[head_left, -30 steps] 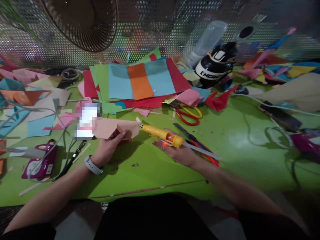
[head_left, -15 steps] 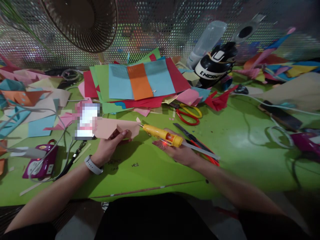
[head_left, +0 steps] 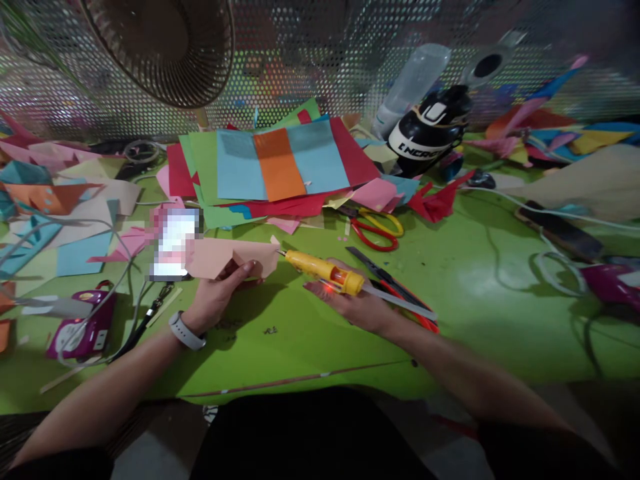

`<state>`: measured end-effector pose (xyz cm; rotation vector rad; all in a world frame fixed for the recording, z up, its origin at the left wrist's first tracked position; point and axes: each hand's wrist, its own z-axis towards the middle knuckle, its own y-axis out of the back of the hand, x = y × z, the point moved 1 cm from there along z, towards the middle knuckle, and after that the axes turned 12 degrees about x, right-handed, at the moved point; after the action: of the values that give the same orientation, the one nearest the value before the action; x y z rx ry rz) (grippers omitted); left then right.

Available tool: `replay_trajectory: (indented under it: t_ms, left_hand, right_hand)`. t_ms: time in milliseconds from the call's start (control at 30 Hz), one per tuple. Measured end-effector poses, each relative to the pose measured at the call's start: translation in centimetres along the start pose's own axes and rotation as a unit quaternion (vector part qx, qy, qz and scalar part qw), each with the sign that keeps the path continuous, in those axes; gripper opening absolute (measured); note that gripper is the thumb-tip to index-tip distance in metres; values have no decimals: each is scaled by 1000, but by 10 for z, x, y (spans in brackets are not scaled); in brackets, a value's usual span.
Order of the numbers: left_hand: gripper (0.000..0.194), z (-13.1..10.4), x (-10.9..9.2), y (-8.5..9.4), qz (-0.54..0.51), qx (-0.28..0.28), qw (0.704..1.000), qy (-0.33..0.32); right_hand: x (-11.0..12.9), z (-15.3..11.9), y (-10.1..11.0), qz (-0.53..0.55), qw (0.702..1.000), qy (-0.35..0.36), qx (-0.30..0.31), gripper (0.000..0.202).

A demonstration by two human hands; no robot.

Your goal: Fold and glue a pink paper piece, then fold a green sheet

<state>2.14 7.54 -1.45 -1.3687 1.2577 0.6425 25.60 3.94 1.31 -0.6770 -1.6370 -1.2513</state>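
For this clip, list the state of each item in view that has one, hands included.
Left hand: closed on the pale pink paper.
Right hand: gripping the glue gun.
Pale pink paper: folded, held above the table.
Glue gun: red light lit, stick protruding from the rear; nozzle at the paper's edge, contact unclear.
Phone: screen lit, content blurred.
Wristband: worn on the left wrist.
Fan: running or not, cannot tell.

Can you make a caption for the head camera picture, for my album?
Left hand holds folded pink paper; right hand holds a yellow glue gun.
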Motion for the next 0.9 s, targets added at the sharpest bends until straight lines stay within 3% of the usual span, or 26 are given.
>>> replay_trajectory:
  t_ms: [100,167,333,533,733,833,900]
  left_hand:
    - [30,0,-2,0,-4,-2,1000,-3]
    - [29,0,-3,0,-4,2,1000,-3]
    - [27,4,-4,3,2,10,1000,-19]
    - [24,11,-4,6,2,32,999,-28]
    - [28,13,-6,4,6,21,999,-28]
    - [28,13,-7,4,13,18,999,-28]
    - [26,13,-7,3,13,15,999,-29]
  right_hand:
    - [-1,-1,2,-14,1000,3,10,36]
    - [-2,-3,9,-88,995,35,1,32]
    - [-15,-14,52,-294,950,110,-4,14]
    - [-57,-37,119,-393,918,47,-1,29]
    - [-97,-41,167,-365,930,1,41,43]
    - [-92,-41,172,-369,928,12,54,47]
    - [-75,-43,158,-383,923,29,30,41]
